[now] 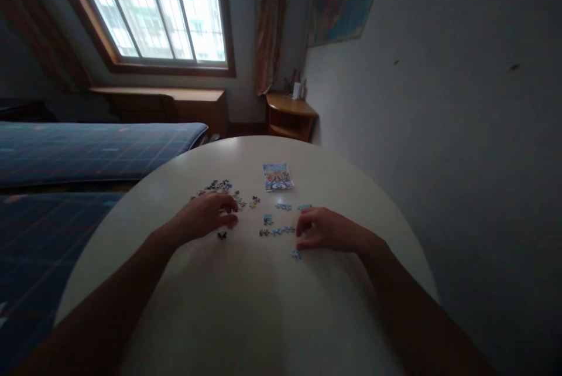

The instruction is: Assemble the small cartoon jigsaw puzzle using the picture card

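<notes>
Small jigsaw puzzle pieces lie on a round white table (263, 317). A loose heap of pieces (219, 187) sits just beyond my left hand (206, 216), whose fingers curl down onto the table at the heap's near edge. A single dark piece (222, 235) lies just below that hand. My right hand (327, 229) rests palm down with its fingers bent, beside a short row of joined blue pieces (276, 231). One more piece (297, 255) lies under its thumb side. A small picture card (277, 177) lies farther back.
A bed with a blue checked cover (88, 150) runs along the left. A wooden desk (175, 103) and a corner shelf (290, 115) stand under the window (153, 7). A plain wall (439, 130) is close on the right.
</notes>
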`<state>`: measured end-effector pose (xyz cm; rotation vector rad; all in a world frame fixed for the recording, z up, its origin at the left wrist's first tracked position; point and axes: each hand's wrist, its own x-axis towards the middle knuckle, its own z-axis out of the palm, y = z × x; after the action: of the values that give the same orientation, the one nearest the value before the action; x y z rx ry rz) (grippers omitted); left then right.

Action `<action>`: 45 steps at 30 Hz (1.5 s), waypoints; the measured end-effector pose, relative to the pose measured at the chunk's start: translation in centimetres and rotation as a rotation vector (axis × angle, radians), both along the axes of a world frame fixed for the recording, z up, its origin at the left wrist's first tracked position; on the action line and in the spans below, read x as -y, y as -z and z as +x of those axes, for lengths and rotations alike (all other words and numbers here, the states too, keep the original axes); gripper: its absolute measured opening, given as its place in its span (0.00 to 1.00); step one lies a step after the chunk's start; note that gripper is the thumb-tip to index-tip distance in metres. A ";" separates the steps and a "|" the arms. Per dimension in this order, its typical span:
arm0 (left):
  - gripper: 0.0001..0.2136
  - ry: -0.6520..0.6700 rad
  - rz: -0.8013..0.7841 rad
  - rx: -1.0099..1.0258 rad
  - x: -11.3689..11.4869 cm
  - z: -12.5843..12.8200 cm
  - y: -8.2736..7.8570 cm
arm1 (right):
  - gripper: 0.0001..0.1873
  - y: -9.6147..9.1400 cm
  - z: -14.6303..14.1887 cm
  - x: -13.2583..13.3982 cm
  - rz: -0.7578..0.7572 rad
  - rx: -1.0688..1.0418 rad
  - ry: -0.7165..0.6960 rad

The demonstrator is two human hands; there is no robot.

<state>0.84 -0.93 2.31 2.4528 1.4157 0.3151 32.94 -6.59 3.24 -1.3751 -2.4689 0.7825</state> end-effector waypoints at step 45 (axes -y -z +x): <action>0.09 -0.393 -0.252 -0.176 -2.4 -7.9 -0.6 | 0.17 0.0 2.4 -1.5 0.054 0.058 0.205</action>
<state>-7.06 1.44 2.95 2.0334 1.8852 -0.0036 35.32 -5.07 3.19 -1.6202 -2.3230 0.6341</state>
